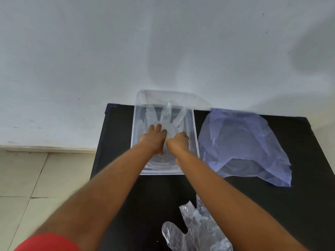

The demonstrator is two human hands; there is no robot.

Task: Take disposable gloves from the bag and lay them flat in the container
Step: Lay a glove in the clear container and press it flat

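Both hands were down inside the clear container, pressing a glove flat. The left hand lay open, fingers spread on it; the right hand was curled into a loose fist just beside. The blue bag lay to the right of the right hand, and more gloves lay nearer the person. Next, I judged, would come releasing and reaching for those.
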